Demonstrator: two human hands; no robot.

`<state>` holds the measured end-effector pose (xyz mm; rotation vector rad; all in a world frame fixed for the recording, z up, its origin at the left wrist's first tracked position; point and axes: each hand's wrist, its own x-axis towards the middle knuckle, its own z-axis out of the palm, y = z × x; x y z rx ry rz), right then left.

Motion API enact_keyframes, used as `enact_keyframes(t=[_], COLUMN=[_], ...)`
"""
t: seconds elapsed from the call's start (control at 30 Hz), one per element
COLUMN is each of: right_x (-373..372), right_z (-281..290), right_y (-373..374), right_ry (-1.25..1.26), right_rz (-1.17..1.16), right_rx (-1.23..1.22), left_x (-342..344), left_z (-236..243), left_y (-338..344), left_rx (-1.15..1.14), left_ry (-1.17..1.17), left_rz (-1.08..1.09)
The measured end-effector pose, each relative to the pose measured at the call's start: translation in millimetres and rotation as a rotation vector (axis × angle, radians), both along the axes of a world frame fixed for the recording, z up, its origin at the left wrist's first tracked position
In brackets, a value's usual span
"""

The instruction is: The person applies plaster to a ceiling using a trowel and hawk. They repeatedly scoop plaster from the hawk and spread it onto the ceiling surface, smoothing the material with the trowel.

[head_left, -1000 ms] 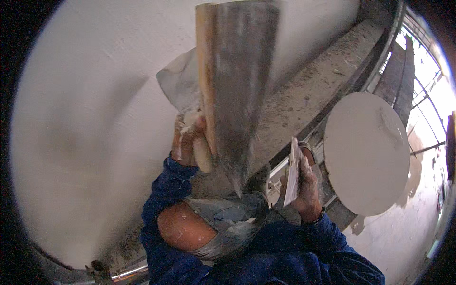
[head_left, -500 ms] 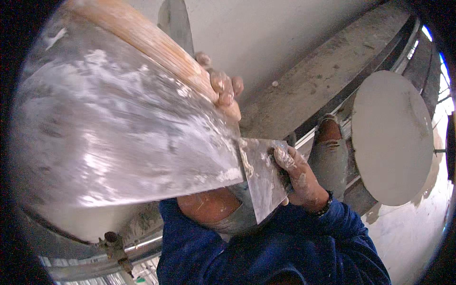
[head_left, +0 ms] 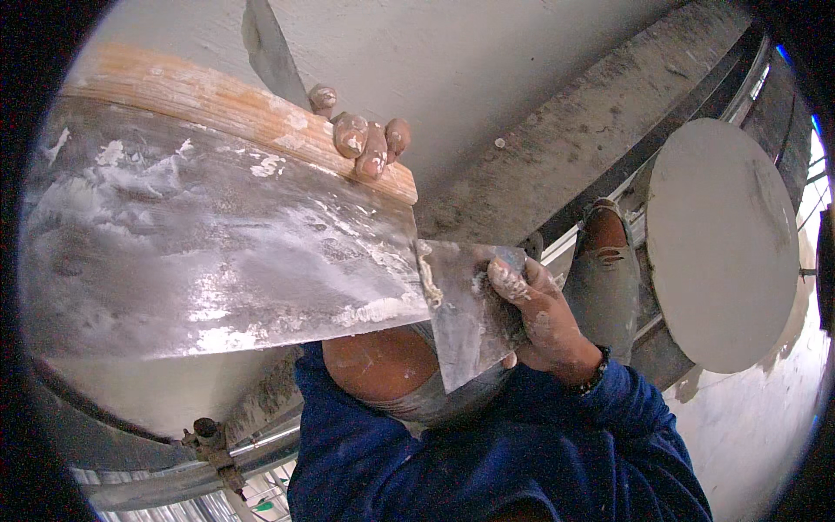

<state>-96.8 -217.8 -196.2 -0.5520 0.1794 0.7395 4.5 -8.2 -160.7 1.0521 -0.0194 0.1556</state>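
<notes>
Left fingers (head_left: pixel 372 150) curl round wood-edged, broad grey metal blade (head_left: pixel 217 235), likely bracing it | right fingers (head_left: pixel 508 282) pinch flat grey metal scraper (head_left: pixel 468 304) at blade's lower-right corner

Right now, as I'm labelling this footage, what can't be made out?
All in the head view:
- Left hand: palm hidden behind the wide blade.
- Narrow blade: lower end behind the wooden edge; top cut off by the picture's upper edge.
- Right hand: some fingers hidden under the small scraper.
- Green thing, lower edge: too small to identify.
</notes>
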Motion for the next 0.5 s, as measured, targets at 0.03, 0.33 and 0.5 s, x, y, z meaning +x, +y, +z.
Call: enact_keyframes(t=[0.03,0.33,0.5], right_x=[0.6,2.6,3.8], right_z=[0.6,8.0,8.1], right_y=[-1.7,6.6,-0.9], right_ry=[-0.020,-0.016,0.011], right_rz=[0.014,0.001,0.101], right_rx=[0.011,-0.047,0.132], left_x=[-1.2,-53.0,-29.1], left_z=[-1.0,-10.8,0.3], left_y=[-0.8,-5.8,-4.1], left_rx=[-0.004,-0.001,-0.001], left_ry=[0.003,0.067,0.024], left_rz=[0.003,0.029,0.020])
